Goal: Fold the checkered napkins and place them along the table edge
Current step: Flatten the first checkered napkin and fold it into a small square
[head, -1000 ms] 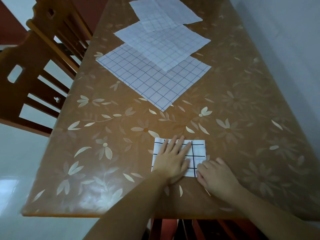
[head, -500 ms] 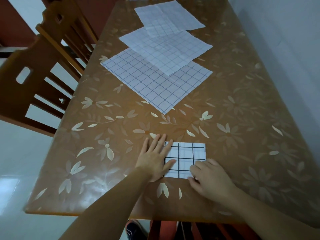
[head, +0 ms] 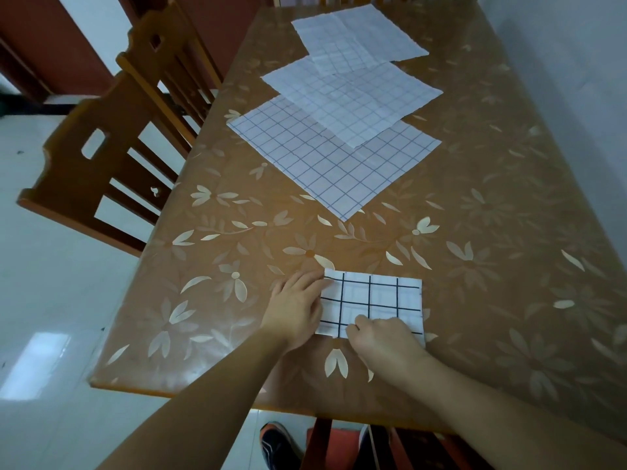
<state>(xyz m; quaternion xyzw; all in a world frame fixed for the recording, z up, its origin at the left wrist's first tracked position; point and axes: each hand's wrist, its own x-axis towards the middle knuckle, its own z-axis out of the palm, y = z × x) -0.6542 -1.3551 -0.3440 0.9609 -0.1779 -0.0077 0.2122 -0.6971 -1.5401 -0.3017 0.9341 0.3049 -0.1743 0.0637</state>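
The table (head: 509, 266), covered in a brown floral sheet, fills most of the frame, and the change on it is small but telling. A second ago the left hand (head: 296, 307) lay flat across the middle of the folded napkin (head: 376, 300); now it has slid off to the napkin's left edge, so nearly the whole black-checked rectangle shows. Its fingers lie straight and close together, their tips touching that edge. The right hand (head: 380, 337) has stayed at the napkin's lower edge, knuckles up and fingers curled under (whether they pinch the cloth or only press it, I cannot tell). I judge that the crease has been smoothed and this napkin, lying in the lower centre of the frame near the table's near edge, is folded and being squared up in its place.

Three unfolded napkins (head: 325, 157) wait overlapped in the upper centre of the frame, the nearest with the clearest blue grid, so most of the task is left. Nothing lies between them and the hands. Two wooden chairs (head: 112, 157) stand at the upper left beside the table, and a dark shoe (head: 276, 442) shows below its near edge.
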